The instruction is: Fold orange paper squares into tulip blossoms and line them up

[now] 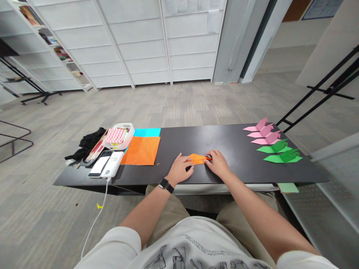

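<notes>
A small piece of folded orange paper [198,159] lies on the dark table in front of me, narrowing towards its right end. My left hand [179,169] has its fingertips on the paper's left end. At the right end, the fingers of my right hand [218,163] close on the narrow part. To the left lies a flat orange sheet [143,151] partly over a blue sheet [147,132]. Folded pink paper birds [266,139] and green paper birds [283,157] stand in a row on the right.
On the table's left are a white basket [129,135] with a pink patterned pouch, a phone [100,164], a white power bank [112,164] with a cable, and black cloth [92,140]. A pale green paper [288,187] sticks out below the table's right front edge.
</notes>
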A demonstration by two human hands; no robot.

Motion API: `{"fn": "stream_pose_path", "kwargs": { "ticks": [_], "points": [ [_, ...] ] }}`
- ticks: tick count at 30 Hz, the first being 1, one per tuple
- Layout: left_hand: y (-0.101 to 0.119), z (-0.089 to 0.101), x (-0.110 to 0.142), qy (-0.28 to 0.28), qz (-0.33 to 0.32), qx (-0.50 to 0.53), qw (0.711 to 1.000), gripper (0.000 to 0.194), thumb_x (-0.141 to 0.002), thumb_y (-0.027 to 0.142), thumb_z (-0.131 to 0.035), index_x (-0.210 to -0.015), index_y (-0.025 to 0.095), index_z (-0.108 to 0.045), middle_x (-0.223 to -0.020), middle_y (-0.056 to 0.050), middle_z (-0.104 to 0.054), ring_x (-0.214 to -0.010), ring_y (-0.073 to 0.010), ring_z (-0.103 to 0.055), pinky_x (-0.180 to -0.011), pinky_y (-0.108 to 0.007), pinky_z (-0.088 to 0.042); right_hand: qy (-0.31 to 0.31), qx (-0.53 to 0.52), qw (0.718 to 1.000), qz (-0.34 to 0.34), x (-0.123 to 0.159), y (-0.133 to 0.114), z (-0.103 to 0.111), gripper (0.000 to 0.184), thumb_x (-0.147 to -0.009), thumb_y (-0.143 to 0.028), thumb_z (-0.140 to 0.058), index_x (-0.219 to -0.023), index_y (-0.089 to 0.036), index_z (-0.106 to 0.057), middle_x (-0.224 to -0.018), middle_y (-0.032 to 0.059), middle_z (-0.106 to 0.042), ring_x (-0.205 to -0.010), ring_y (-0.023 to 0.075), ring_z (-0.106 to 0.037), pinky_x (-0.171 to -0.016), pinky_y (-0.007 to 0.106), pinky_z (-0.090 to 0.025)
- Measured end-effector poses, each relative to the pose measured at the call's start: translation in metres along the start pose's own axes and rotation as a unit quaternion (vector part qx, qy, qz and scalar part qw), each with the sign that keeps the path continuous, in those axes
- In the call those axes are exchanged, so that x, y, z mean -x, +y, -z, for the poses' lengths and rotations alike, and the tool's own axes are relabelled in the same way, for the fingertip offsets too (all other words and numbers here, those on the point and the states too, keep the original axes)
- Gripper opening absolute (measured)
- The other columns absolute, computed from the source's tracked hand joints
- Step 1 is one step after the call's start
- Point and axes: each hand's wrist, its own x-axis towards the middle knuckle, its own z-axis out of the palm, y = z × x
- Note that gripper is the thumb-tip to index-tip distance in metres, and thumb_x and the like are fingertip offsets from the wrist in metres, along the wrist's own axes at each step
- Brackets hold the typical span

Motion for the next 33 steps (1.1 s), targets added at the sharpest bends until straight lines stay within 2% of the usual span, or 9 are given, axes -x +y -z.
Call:
{"fn": "stream_pose_path", "kwargs": {
  "ticks": [3,8,13,17,20,27,30,33],
  "points": [
    [-0.001,-0.001,0.0,-0.002,-0.003,-0.002,1.0,0.017,-0.094,0.024,-0.068,-0.103,0.028,-0.082,-0.121,-0.005,-0.075,-0.121,-0.0211,-0.069,-0.131,-0.058,-0.031,0.013,-0.023,1.0,0.01,-0.002,-0.007,-0.001,0.021,-0.095,-0.032,-0.067,-0.114,-0.025,-0.072,-0.112,0.0104,-0.07,-0.107,0.0292,-0.065,-0.099,0.046,-0.051],
    [-0.001,0.0,0.0,-0.006,-0.005,-0.012,1.0,0.016,-0.095,0.026,-0.068,-0.103,0.028,-0.082,-0.12,-0.005,-0.075,-0.121,-0.0219,-0.068,-0.131,-0.059,-0.031,0.004,-0.011,0.997,0.076,0.001,-0.023,-0.014,0.026,-0.096,-0.034,-0.069,-0.12,-0.03,-0.077,-0.132,0.0114,-0.065,-0.124,0.0322,-0.06,-0.111,0.054,-0.045],
    [-0.002,0.0,0.0,-0.006,-0.017,-0.028,0.999,0.018,-0.098,0.025,-0.064,-0.103,0.028,-0.081,-0.121,-0.005,-0.074,-0.12,-0.0211,-0.066,-0.13,-0.057,-0.033,-0.007,0.003,0.997,0.081,0.006,-0.02,-0.025,0.023,-0.098,-0.032,-0.066,-0.117,-0.033,-0.079,-0.134,0.0106,-0.064,-0.127,0.0328,-0.057,-0.117,0.062,-0.037],
    [-0.001,0.002,0.001,0.002,-0.024,-0.054,0.998,0.019,-0.101,0.027,-0.063,-0.103,0.029,-0.081,-0.122,-0.004,-0.075,-0.124,-0.0229,-0.062,-0.13,-0.059,-0.032,-0.004,-0.002,0.997,0.077,0.007,-0.017,-0.027,0.022,-0.099,-0.033,-0.065,-0.117,-0.032,-0.079,-0.136,0.0101,-0.064,-0.129,0.0317,-0.057,-0.12,0.063,-0.035],
    [-0.003,0.01,0.007,-0.009,-0.035,-0.078,0.996,0.022,-0.103,0.027,-0.06,-0.106,0.029,-0.082,-0.126,-0.003,-0.076,-0.128,-0.0244,-0.061,-0.13,-0.061,-0.031,-0.002,-0.003,0.997,0.071,0.006,-0.018,-0.027,0.022,-0.099,-0.034,-0.066,-0.117,-0.032,-0.079,-0.136,0.0102,-0.064,-0.13,0.0316,-0.057,-0.12,0.063,-0.036],
    [-0.018,0.046,0.027,-0.038,-0.059,-0.11,0.991,0.025,-0.102,0.023,-0.06,-0.113,0.029,-0.081,-0.135,-0.005,-0.072,-0.134,-0.026,-0.059,-0.13,-0.06,-0.035,-0.003,-0.005,0.997,0.073,0.005,-0.016,-0.029,0.021,-0.099,-0.034,-0.066,-0.115,-0.033,-0.08,-0.132,0.0102,-0.066,-0.127,0.0318,-0.059,-0.119,0.064,-0.038],
    [-0.012,0.047,0.027,-0.037,-0.064,-0.109,0.991,0.029,-0.103,0.023,-0.055,-0.124,0.026,-0.076,-0.139,-0.007,-0.07,-0.134,-0.0251,-0.06,-0.13,-0.056,-0.036,0.008,-0.015,0.997,0.078,0.004,-0.016,-0.03,0.021,-0.098,-0.033,-0.066,-0.114,-0.033,-0.08,-0.132,0.01,-0.067,-0.126,0.0324,-0.059,-0.118,0.065,-0.037],
    [0.006,0.034,0.02,-0.042,-0.081,-0.081,0.993,0.035,-0.105,0.024,-0.052,-0.137,0.023,-0.067,-0.141,-0.008,-0.068,-0.135,-0.0233,-0.06,-0.13,-0.051,-0.038,0.015,-0.017,0.996,0.081,0.005,-0.017,-0.03,0.021,-0.098,-0.033,-0.065,-0.113,-0.033,-0.079,-0.133,0.0099,-0.066,-0.126,0.0328,-0.059,-0.118,0.065,-0.037]
  ]
}}
